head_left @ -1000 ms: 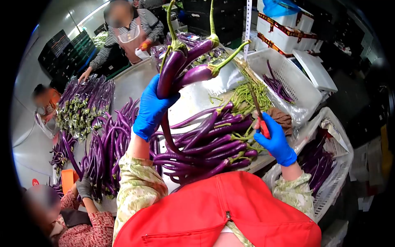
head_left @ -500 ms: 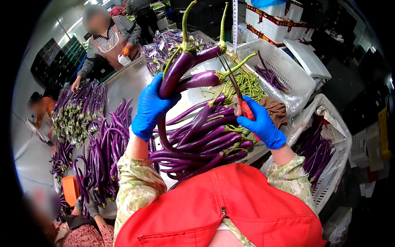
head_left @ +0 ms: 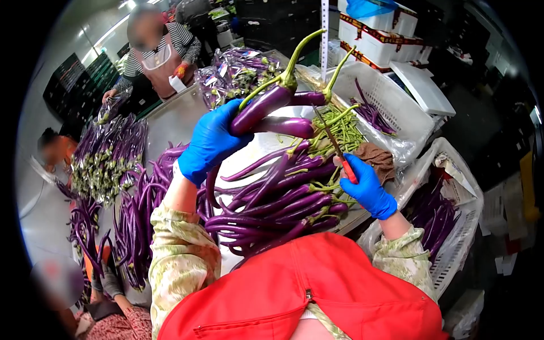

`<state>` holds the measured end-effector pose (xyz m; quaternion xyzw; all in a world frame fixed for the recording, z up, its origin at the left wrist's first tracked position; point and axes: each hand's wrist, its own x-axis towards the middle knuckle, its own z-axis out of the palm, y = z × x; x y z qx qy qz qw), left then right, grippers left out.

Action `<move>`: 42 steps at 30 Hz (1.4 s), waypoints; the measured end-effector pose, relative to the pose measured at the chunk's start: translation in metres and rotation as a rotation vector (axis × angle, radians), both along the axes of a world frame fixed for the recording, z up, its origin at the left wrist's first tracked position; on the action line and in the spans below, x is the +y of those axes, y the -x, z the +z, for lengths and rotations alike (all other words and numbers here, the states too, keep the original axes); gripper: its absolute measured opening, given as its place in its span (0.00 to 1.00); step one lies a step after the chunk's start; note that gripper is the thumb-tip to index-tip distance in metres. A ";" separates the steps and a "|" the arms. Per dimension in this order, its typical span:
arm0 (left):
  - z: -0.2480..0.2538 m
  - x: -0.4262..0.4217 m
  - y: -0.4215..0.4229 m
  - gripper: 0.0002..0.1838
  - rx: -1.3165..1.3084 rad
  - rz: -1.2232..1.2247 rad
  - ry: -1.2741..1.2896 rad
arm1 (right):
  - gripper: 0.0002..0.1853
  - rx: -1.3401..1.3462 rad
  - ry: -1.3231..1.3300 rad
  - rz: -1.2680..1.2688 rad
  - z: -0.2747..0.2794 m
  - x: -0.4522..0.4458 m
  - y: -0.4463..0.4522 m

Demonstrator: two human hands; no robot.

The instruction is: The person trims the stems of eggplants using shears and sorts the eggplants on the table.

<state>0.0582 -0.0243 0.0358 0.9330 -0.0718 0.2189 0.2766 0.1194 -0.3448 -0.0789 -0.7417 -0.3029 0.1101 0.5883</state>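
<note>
My left hand (head_left: 212,141), in a blue glove, is closed around a few long purple eggplants (head_left: 263,109), their green stems pointing up and to the right. In my right hand (head_left: 367,187), also blue-gloved, are red-handled scissors (head_left: 348,169), with the blades pointing up-left beside the held eggplants' stem ends. Whether the blades touch a stem I cannot tell. Below both hands lies a pile of loose eggplants (head_left: 283,198) on the metal table (head_left: 187,107). Cut green stems (head_left: 345,133) are heaped behind the scissors, next to a brown cloth (head_left: 375,160).
Bagged eggplants (head_left: 107,150) and loose ones (head_left: 136,221) lie on the left. Co-workers stand at the back and left; one gloved hand (head_left: 110,281) is at the lower left. White crates (head_left: 385,85) (head_left: 459,226) and foam boxes (head_left: 374,42) are on the right.
The held eggplants have tilted to the right and come lower. My right hand with the scissors moved left and up, then slightly down and right. The co-worker at the back has lifted a bag.
</note>
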 end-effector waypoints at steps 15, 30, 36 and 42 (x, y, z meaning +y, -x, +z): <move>-0.028 -0.006 -0.005 0.22 0.022 -0.060 -0.170 | 0.28 0.192 -0.029 -0.009 -0.068 -0.008 0.024; -0.024 0.003 -0.012 0.28 0.159 -0.035 -0.184 | 0.25 0.454 -0.143 0.029 -0.089 -0.018 0.026; -0.021 0.022 -0.009 0.30 0.184 0.074 -0.063 | 0.31 0.417 -0.163 0.035 -0.062 -0.038 -0.007; -0.023 0.019 -0.002 0.31 0.300 0.068 -0.075 | 0.33 0.292 0.001 0.142 -0.043 -0.025 -0.050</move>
